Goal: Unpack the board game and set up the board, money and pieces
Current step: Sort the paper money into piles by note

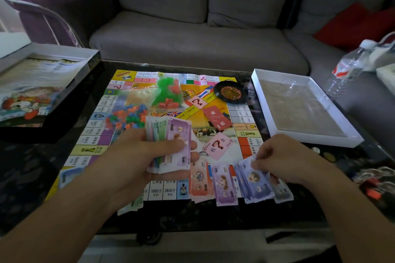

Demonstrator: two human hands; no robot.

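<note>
The game board [213, 92] lies unfolded on the dark table. My left hand [136, 156] grips a fanned stack of paper money [171, 141], a purple note on top. My right hand [284, 160] pinches a blue-purple note [254, 179] on a pile at the board's near edge. Beside it lie an orange pile [198, 181] and a purple pile [224, 183]. On the board sit bags of green and red houses [168, 92], mixed coloured pieces [126, 117], a red card deck [217, 118], a pink card deck [218, 145] and a black spinner wheel [232, 92].
The box lid [36, 89] rests at the left, the white box bottom [305, 104] at the right. A water bottle [350, 64] stands behind it. A white die [315, 150] and small items lie on the table's right side. A grey sofa [192, 28] runs behind.
</note>
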